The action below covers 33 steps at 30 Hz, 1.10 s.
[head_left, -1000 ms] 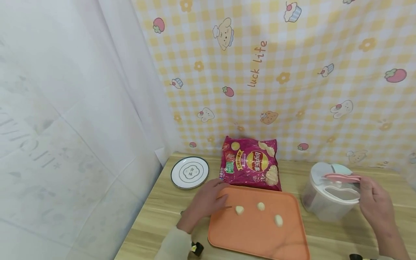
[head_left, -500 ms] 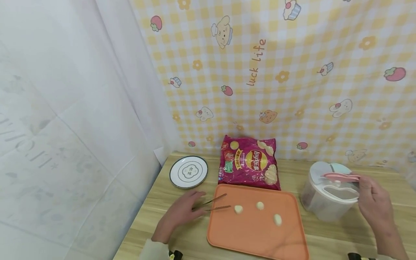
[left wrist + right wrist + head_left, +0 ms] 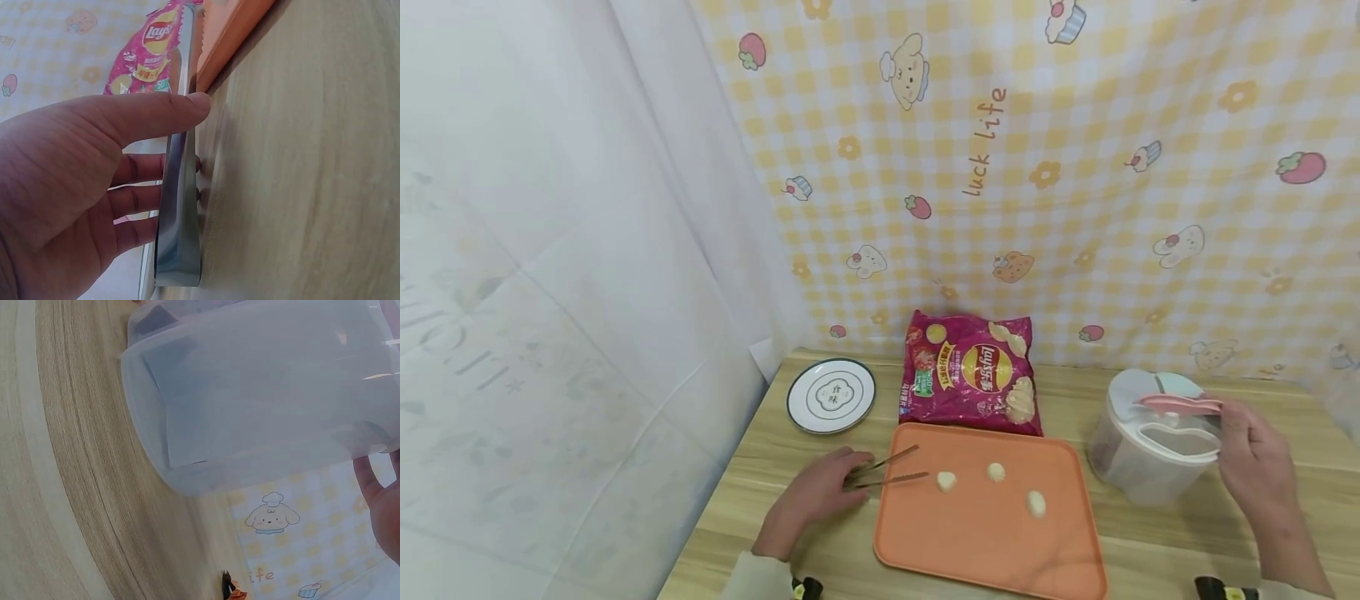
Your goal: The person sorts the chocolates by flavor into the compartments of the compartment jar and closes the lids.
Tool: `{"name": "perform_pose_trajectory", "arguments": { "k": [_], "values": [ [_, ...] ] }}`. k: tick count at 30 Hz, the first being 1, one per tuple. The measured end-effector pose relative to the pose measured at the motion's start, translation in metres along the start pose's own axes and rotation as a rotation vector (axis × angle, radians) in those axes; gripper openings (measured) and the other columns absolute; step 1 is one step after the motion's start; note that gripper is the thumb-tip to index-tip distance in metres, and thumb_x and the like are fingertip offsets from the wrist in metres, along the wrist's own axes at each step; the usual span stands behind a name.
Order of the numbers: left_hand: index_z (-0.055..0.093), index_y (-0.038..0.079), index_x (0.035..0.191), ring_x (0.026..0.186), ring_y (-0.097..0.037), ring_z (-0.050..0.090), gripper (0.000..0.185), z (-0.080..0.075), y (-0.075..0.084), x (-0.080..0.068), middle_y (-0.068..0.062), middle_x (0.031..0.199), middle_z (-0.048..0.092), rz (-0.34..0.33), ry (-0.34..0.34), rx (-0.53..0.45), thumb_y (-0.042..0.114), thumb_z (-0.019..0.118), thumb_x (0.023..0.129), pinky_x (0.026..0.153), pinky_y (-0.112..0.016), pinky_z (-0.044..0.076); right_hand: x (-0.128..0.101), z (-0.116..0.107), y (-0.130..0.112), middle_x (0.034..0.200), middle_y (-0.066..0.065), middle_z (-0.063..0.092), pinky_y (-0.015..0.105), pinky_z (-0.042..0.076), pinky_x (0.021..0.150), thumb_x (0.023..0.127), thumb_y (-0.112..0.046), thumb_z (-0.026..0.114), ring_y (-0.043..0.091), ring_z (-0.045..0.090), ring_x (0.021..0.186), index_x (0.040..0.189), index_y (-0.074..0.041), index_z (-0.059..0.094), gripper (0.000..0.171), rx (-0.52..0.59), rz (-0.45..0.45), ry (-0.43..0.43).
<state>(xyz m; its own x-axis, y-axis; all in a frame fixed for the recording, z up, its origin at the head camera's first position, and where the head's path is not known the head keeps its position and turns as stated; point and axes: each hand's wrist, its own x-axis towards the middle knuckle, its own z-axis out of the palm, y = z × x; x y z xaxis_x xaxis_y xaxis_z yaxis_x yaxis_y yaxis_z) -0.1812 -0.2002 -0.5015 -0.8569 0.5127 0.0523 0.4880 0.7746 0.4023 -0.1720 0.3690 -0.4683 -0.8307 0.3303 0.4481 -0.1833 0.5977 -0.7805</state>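
Note:
My left hand [image 3: 820,496] grips metal tongs [image 3: 178,250] from the side, the thumb across one arm and the fingers behind. The tongs' two toothed tips spread apart over the left edge of an orange tray [image 3: 977,542]. On that tray lie three small whitish pieces: a rounded triangular piece [image 3: 946,481], a round piece [image 3: 996,472] and an oval piece [image 3: 1036,503]. At the right, my right hand [image 3: 1255,458] pinches a raised pink lid [image 3: 1180,405] on a translucent storage container [image 3: 1131,467]. An opening shows below the lid. The right wrist view shows the container's side wall.
A purple bag of Lay's chips [image 3: 970,371] lies behind the tray against the patterned curtain [image 3: 1045,225]. Left of it is a white plate [image 3: 831,396] with a dark rim. Wood-grain table [image 3: 737,508] surrounds the tray, and a white sheet hangs at left.
My left hand has drawn back from over the tray's far left corner and now grips the tongs, which stay about where they were. The right hand still holds the pink lid up.

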Motion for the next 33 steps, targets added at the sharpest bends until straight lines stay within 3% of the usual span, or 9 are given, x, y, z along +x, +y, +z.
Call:
{"name": "perform_pose_trajectory", "arguments": {
  "k": [6, 9, 22, 28, 33],
  "values": [
    [0.068, 0.012, 0.128, 0.079, -0.007, 0.05, 0.042, 0.0018, -0.0011, 0.0032, 0.006, 0.093, 0.057, -0.003, -0.004, -0.002, 0.022, 0.081, 0.089, 0.07, -0.031, 0.048, -0.0007, 0.0011, -0.0019, 0.117, -0.041, 0.049, 0.005, 0.027, 0.099, 0.114, -0.028, 0.037, -0.021, 0.041, 0.11, 0.135, -0.005, 0.067, 0.043, 0.004, 0.009, 0.002],
    [0.07, 0.013, 0.124, 0.077, -0.006, 0.048, 0.038, 0.0039, -0.0024, 0.0047, 0.009, 0.089, 0.054, 0.006, 0.002, 0.006, 0.021, 0.081, 0.089, 0.067, -0.03, 0.046, -0.0009, 0.0008, -0.0019, 0.117, -0.042, 0.049, 0.006, 0.027, 0.101, 0.114, -0.029, 0.036, -0.022, 0.041, 0.111, 0.137, -0.003, 0.065, 0.045, 0.001, 0.019, 0.002],
    [0.071, 0.014, 0.126, 0.08, -0.006, 0.051, 0.038, 0.0037, -0.0023, 0.0033, 0.006, 0.095, 0.059, -0.012, 0.01, -0.012, 0.016, 0.078, 0.089, 0.072, -0.032, 0.049, -0.0018, -0.0007, 0.0005, 0.116, -0.041, 0.049, 0.004, 0.028, 0.097, 0.114, -0.029, 0.036, -0.021, 0.042, 0.108, 0.124, -0.027, 0.069, 0.035, 0.011, 0.023, -0.01],
    [0.07, 0.012, 0.128, 0.087, -0.01, 0.06, 0.038, 0.0008, -0.0005, 0.0011, 0.003, 0.1, 0.06, -0.014, 0.041, -0.037, 0.013, 0.076, 0.09, 0.077, -0.035, 0.054, -0.002, -0.0003, -0.0006, 0.115, -0.041, 0.05, 0.004, 0.028, 0.096, 0.114, -0.03, 0.037, -0.021, 0.042, 0.107, 0.123, -0.028, 0.07, 0.035, 0.02, 0.035, -0.01],
    [0.07, 0.013, 0.129, 0.083, -0.008, 0.056, 0.038, -0.0045, 0.0048, 0.0006, -0.001, 0.103, 0.061, -0.004, 0.038, -0.035, 0.014, 0.076, 0.091, 0.074, -0.034, 0.053, -0.0032, 0.0001, -0.001, 0.116, -0.041, 0.05, 0.004, 0.028, 0.097, 0.114, -0.03, 0.036, -0.021, 0.042, 0.107, 0.123, -0.026, 0.07, 0.035, 0.013, 0.044, -0.017]
  ]
}}
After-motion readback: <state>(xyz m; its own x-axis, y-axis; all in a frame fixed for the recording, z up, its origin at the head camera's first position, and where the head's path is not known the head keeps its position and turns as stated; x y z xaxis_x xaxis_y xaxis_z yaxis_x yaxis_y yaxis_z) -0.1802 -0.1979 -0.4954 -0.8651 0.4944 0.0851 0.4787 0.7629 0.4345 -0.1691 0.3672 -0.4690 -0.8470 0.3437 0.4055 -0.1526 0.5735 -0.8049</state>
